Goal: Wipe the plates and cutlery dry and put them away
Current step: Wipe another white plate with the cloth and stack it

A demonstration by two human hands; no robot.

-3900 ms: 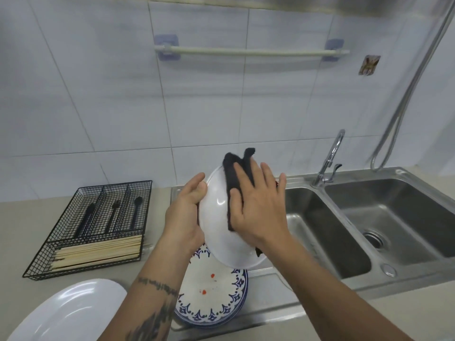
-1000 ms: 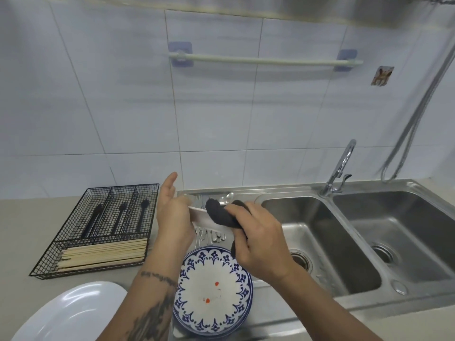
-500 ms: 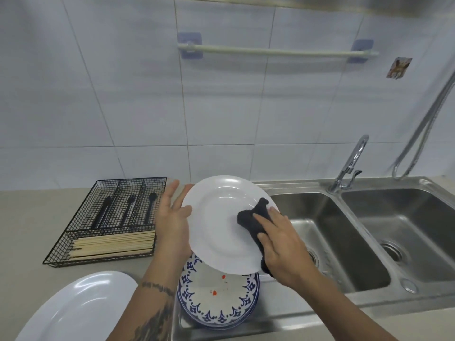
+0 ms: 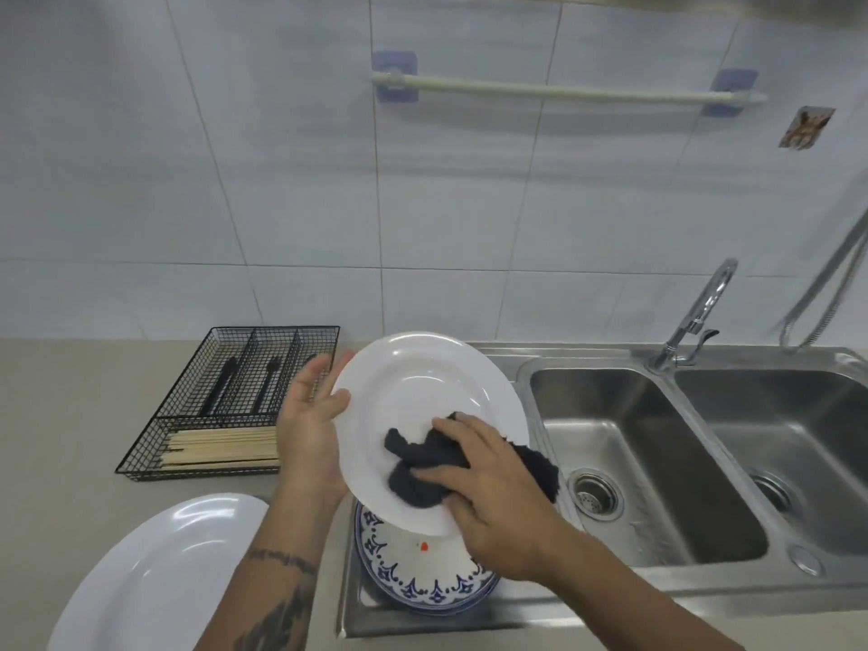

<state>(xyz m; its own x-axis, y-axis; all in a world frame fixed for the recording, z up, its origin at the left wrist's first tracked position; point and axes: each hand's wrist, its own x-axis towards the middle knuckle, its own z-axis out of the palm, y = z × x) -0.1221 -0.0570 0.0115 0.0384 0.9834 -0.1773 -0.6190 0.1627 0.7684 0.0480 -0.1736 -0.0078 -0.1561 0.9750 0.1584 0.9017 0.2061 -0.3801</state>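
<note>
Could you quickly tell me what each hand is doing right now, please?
Left hand: holds the white plate by its rim, thumb over the edge.
Right hand: presses the dark cloth against the plate, fingers curled on it.

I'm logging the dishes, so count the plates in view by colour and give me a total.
Plain white plates: 2, the round white plate gripped by the left hand, and the large white plate on the counter.
Blue-patterned white plates: at least 1, on the drainboard; any stacked beneath are hidden.
Total: 3 plates visible.
</note>
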